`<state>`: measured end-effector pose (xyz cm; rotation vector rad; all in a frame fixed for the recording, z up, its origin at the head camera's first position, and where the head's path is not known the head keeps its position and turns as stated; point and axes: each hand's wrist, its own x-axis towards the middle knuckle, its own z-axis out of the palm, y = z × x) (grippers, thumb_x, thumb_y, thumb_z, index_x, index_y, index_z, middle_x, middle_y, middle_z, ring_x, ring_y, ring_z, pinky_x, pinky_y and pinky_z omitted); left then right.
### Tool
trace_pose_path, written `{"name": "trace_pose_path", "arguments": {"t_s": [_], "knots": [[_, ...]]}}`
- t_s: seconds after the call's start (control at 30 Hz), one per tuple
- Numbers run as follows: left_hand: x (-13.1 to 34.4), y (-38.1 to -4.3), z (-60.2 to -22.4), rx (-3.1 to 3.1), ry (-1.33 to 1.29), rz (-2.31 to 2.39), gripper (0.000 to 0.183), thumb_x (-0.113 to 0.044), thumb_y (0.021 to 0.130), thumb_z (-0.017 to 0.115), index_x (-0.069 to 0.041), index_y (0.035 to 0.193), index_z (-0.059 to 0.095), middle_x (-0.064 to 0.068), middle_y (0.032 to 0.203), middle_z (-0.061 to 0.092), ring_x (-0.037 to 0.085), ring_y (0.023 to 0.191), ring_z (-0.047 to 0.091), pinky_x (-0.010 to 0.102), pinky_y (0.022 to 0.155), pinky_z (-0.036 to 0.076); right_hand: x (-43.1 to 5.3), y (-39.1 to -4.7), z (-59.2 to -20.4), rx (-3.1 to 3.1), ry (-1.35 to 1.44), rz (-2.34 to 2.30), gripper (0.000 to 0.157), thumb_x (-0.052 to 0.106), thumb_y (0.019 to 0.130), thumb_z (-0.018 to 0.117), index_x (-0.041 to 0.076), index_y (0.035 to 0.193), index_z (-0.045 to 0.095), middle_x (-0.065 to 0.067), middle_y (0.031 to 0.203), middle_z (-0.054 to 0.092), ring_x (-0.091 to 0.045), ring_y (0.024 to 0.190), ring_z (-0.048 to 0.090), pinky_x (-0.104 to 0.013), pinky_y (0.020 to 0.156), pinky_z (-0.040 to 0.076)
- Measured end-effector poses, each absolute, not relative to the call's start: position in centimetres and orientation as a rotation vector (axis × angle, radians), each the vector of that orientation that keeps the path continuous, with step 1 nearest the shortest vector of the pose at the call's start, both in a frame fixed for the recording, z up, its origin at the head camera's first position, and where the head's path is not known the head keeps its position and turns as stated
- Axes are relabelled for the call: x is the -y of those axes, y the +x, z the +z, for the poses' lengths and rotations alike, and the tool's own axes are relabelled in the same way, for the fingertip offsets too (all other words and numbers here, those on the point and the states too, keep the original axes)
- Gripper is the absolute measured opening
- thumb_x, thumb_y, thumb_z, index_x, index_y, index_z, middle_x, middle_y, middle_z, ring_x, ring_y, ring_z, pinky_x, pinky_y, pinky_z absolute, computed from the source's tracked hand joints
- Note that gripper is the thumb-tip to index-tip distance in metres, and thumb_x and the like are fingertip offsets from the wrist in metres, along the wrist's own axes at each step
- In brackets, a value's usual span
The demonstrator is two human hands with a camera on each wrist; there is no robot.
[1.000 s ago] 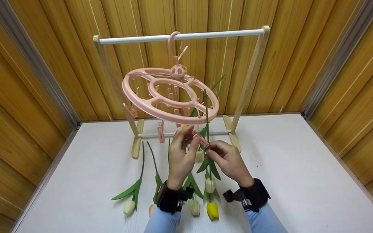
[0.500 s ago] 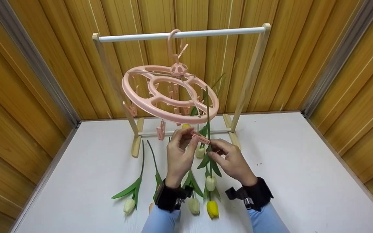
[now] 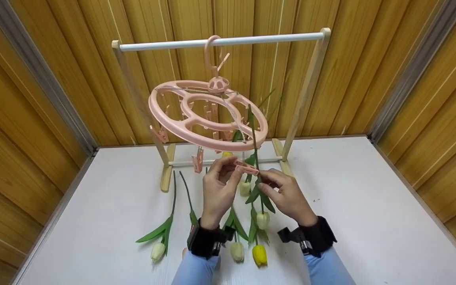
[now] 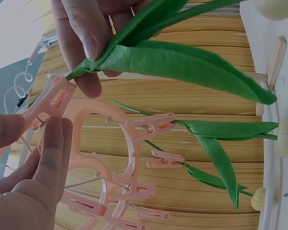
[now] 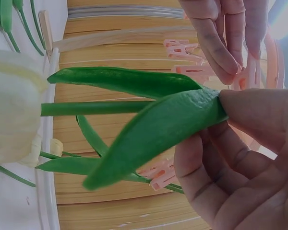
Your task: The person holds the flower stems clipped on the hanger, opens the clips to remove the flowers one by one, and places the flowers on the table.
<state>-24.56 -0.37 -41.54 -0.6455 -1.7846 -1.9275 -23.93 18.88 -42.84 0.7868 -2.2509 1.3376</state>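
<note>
My left hand pinches a pink clothespin between thumb and fingers, below the rim of a round pink clip hanger. My right hand pinches a white artificial tulip by its stem where the green leaves begin. The tulip hangs head down, stem end pointing up past the hanger's rim. In the left wrist view the clothespin's tip is right at the stem, just beyond the right fingertips. Two other tulips hang head down from clothespins behind.
The hanger hooks over the white bar of a wooden rack. Other pink clothespins dangle from it. On the white table lie several tulips, among them a white one and a yellow one. Wood-patterned walls enclose the table.
The right hand and its tulip have shifted slightly right. The clothespin in the left hand has turned from steeply slanted to nearly level, its tip now at the stem.
</note>
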Motion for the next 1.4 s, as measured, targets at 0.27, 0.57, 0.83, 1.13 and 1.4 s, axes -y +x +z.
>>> {"name": "trace_pose_path", "arguments": {"t_s": [0.27, 0.57, 0.83, 1.13, 1.4], "knots": [[0.45, -24.51, -41.50, 1.793, -0.657, -1.908, 0.028, 0.002, 0.097, 0.067, 0.009, 0.124, 0.063, 0.022, 0.112, 0.067, 0.026, 0.099, 0.071, 0.031, 0.090, 0.058, -19.18, -23.93, -42.69, 2.230, 0.770, 1.361, 0.020, 0.000, 0.094, 0.072, -0.002, 0.113, 0.075, -0.009, 0.098, 0.073, -0.009, 0.084, 0.065, -0.021, 0.073, 0.053], [0.52, -24.57, -41.46, 1.815, -0.640, -1.918, 0.025, 0.001, 0.098, 0.068, 0.009, 0.121, 0.065, 0.021, 0.110, 0.070, 0.025, 0.096, 0.072, 0.030, 0.087, 0.059, -19.26, -23.91, -42.69, 2.221, 0.747, 1.360, 0.019, 0.000, 0.093, 0.073, -0.001, 0.111, 0.076, -0.007, 0.096, 0.072, -0.008, 0.082, 0.064, -0.021, 0.072, 0.052], [0.56, -24.73, -41.52, 1.821, -0.651, -1.900, 0.025, -0.001, 0.097, 0.069, 0.009, 0.120, 0.065, 0.021, 0.108, 0.072, 0.026, 0.094, 0.073, 0.031, 0.087, 0.059, -19.32, -23.85, -42.55, 2.229, 0.734, 1.359, 0.019, 0.001, 0.093, 0.073, -0.003, 0.112, 0.075, -0.005, 0.096, 0.072, -0.011, 0.084, 0.066, -0.023, 0.074, 0.053], [0.61, -24.67, -41.31, 1.821, -0.648, -1.914, 0.024, -0.002, 0.095, 0.072, 0.007, 0.117, 0.066, 0.019, 0.107, 0.073, 0.024, 0.091, 0.073, 0.031, 0.083, 0.059, -19.34, -23.89, -42.47, 2.224, 0.741, 1.355, 0.019, 0.001, 0.093, 0.073, -0.003, 0.111, 0.075, -0.005, 0.094, 0.072, -0.015, 0.082, 0.067, -0.022, 0.073, 0.053], [0.60, -24.70, -41.38, 1.825, -0.649, -1.898, 0.025, 0.000, 0.094, 0.072, 0.009, 0.117, 0.066, 0.020, 0.106, 0.072, 0.024, 0.091, 0.073, 0.030, 0.084, 0.059, -19.27, -23.91, -42.42, 2.225, 0.735, 1.367, 0.015, 0.001, 0.093, 0.074, -0.003, 0.107, 0.075, -0.005, 0.092, 0.071, -0.013, 0.080, 0.066, -0.022, 0.071, 0.053]]}}
